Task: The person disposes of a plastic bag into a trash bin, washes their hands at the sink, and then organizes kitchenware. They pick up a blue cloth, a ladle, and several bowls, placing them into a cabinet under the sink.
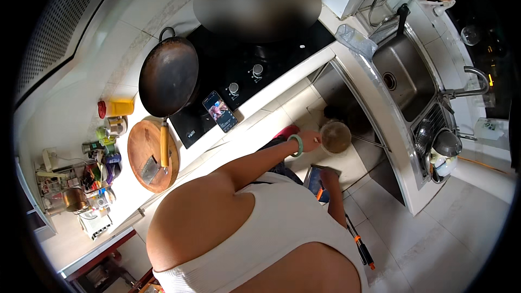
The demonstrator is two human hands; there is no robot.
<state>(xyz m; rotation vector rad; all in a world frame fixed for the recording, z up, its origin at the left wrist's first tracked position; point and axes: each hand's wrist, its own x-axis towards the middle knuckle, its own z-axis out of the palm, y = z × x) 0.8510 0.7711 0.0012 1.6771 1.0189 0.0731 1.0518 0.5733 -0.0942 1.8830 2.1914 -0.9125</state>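
By the left hand, a round brownish vessel is grasped at its edge, in front of the sink cabinet, below counter level. The right hand is placed beside a dark blue object; whether anything is gripped there cannot be told. A cleaver is laid on a wooden board.

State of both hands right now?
Left hand: closed, holding a round brownish item at its edge.
Right hand: at a dark blue item; open or closed can't be told.
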